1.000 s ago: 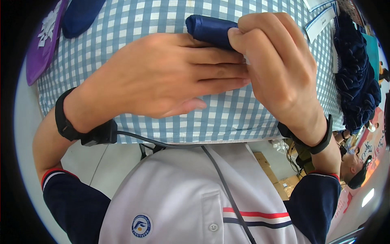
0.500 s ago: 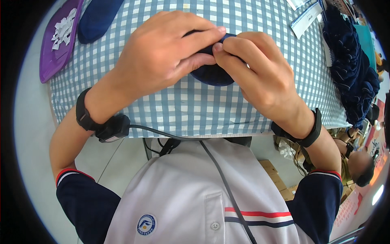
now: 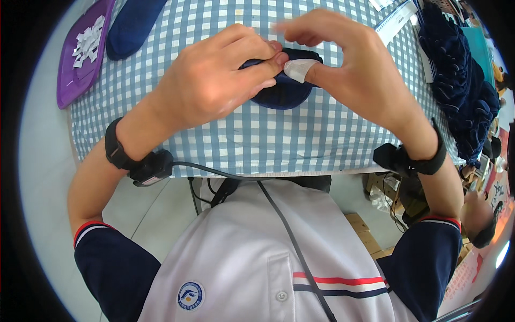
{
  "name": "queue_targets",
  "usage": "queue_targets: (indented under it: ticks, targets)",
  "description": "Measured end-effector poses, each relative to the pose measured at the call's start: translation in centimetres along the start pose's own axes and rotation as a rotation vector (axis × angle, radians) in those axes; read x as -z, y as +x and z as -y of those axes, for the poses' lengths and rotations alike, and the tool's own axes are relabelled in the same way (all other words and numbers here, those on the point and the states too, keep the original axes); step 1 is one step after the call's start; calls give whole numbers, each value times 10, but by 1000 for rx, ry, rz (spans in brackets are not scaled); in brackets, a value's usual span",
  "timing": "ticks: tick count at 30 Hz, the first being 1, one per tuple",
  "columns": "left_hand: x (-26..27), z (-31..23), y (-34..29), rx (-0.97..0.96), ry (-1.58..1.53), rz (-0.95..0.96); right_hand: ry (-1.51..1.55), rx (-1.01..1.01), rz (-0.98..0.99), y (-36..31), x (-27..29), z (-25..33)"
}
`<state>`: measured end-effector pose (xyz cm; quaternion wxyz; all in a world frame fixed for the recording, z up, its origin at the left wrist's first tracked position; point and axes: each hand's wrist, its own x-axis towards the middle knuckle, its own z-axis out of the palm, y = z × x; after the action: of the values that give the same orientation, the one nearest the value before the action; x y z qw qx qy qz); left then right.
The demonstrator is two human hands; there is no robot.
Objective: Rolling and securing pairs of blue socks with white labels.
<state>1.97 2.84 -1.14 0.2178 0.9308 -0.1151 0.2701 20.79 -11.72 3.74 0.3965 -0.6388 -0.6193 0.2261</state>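
My left hand (image 3: 206,78) is closed, its thumb and fingertips pinching a navy fabric piece (image 3: 284,95) with a rounded, edged rim. Part of that piece lies hidden under my fingers, so its kind does not show. My right hand (image 3: 359,70) is open, with the fingers lifted away and blurred by motion. A white wrap (image 3: 299,70) covers my right thumb, which hangs over the fabric beside the left fingertips. Whether the thumb touches the piece I cannot tell.
A purple tray (image 3: 75,88) with white paper slips (image 3: 88,43) stands at the far left, beside a navy slipper-shaped item (image 3: 129,32). A pile of navy fabric pieces (image 3: 456,80) lies right, near a teal container (image 3: 479,51) and a white printed strip (image 3: 396,21). A cable (image 3: 214,170) runs from my left wrist.
My right hand has let go of the navy piece; its fingers have opened and lifted up and away, uncovering the white-wrapped thumb. My left hand keeps its pinch.
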Motion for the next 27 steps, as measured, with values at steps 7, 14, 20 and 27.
queue_targets:
  ticks: [7,14,20,27]
  targets:
    - [-1,-10,-1,-38,176,-35,-163,-13,256,15,5,0]
    - [7,-39,-1,-70,359,20,-139,-124,245,15,8,4]
    - [1,-52,15,-243,668,107,-74,-208,286,16,7,3]
    - [0,-68,32,-205,797,309,-36,-217,256,14,8,-3]
